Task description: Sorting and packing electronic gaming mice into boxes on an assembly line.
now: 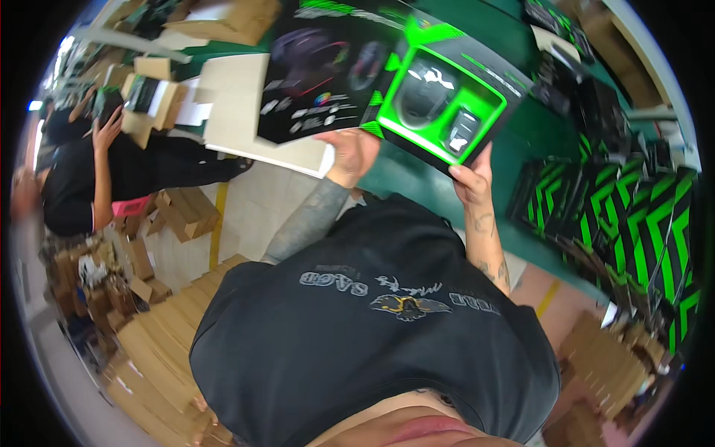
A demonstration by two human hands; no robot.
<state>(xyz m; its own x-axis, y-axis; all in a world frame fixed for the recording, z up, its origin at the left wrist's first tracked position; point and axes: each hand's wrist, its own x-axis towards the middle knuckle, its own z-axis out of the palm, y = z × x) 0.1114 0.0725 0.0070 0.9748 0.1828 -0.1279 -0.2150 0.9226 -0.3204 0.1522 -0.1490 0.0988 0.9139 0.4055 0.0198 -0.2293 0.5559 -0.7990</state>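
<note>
Black-green mouse box (497,68) pinched by my right hand (475,181), cover flap (316,86) by left hand (354,155); mouse (423,98) seems seated, flap unclosed.

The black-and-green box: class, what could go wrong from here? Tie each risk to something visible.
The cover flap, swung open with the left hand at its lower edge, might crease or tear along its fold. The box, gripped near one corner by the right hand, could slip and drop, perhaps knocking the mouse inside.
</note>
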